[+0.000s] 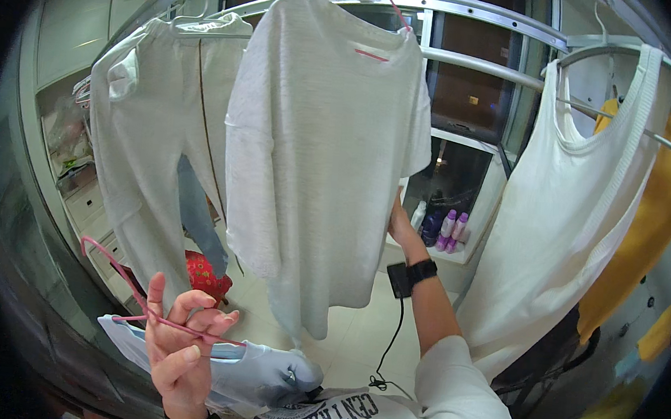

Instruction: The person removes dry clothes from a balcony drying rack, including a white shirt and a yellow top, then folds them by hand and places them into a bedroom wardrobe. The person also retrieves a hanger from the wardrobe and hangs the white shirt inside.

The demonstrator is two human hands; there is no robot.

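At the lower left, my left hand (180,339) holds a pink clothes hanger (124,273) threaded between its fingers, the hook pointing up. A light blue garment (266,371) hangs on this hanger, close to my body. My right hand (400,223) is at the right edge of a white T-shirt (332,168); its fingers are mostly hidden behind the cloth, so its grip is unclear. The T-shirt hangs from another pink hanger (395,4) at the top, in front of me.
Metal drying rails (485,65) cross the top. Pale trousers (149,120) hang left; a white tank top (574,214) and a yellow garment (631,230) hang right. Several bottles (446,229) line the windowsill. A black cable (393,342) dangles from my right wrist device.
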